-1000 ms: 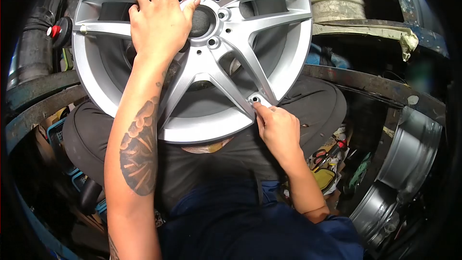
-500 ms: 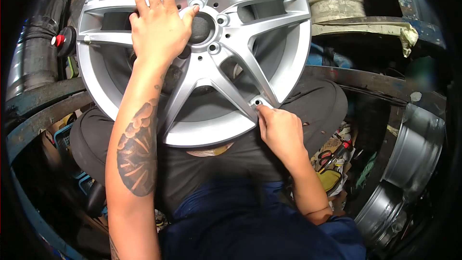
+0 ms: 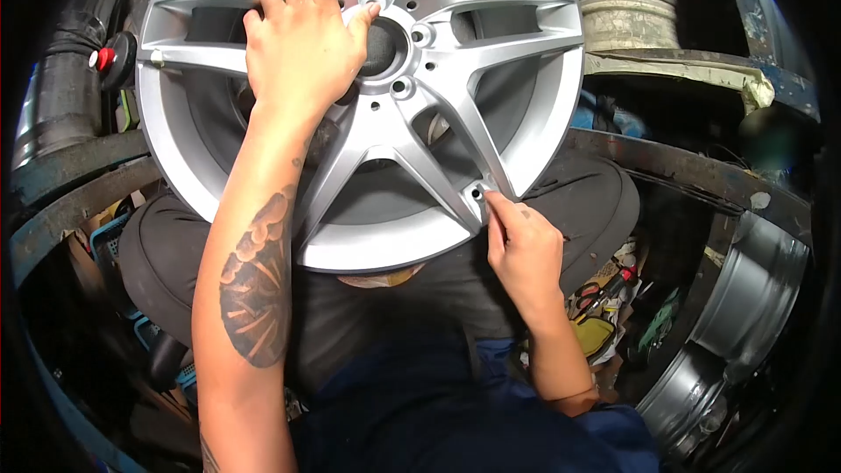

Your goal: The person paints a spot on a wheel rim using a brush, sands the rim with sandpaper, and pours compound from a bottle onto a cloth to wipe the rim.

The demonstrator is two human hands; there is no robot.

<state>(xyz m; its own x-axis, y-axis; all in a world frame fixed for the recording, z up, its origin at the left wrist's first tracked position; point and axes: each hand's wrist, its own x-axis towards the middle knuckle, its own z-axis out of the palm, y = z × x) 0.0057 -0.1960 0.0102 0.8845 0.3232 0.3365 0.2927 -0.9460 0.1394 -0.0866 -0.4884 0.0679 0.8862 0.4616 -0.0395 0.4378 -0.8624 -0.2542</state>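
A silver alloy wheel (image 3: 368, 245) with paired spokes lies face up over my lap. My left hand (image 3: 307, 44) rests on its spokes just left of the centre hole, fingers spread and the thumb near a bolt hole. Close to the rim at the lower right, my right hand (image 3: 526, 241) has its fingers bent together, the fingertips touching the wheel beside a small hole at the spoke's end. Whatever those fingertips may hold is too small or hidden to make out.
Stacked wheel rims (image 3: 624, 9) stand at the upper right, and more silver rims (image 3: 749, 285) at the lower right. A curved metal frame (image 3: 692, 162) surrounds my legs. Scissors and clutter lie right of my knee; blue baskets (image 3: 107, 241) sit at the left.
My right hand has shifted slightly right and down near the small hole, its fingers a little less over it. The left hand keeps its place on the wheel; the view has moved slightly.
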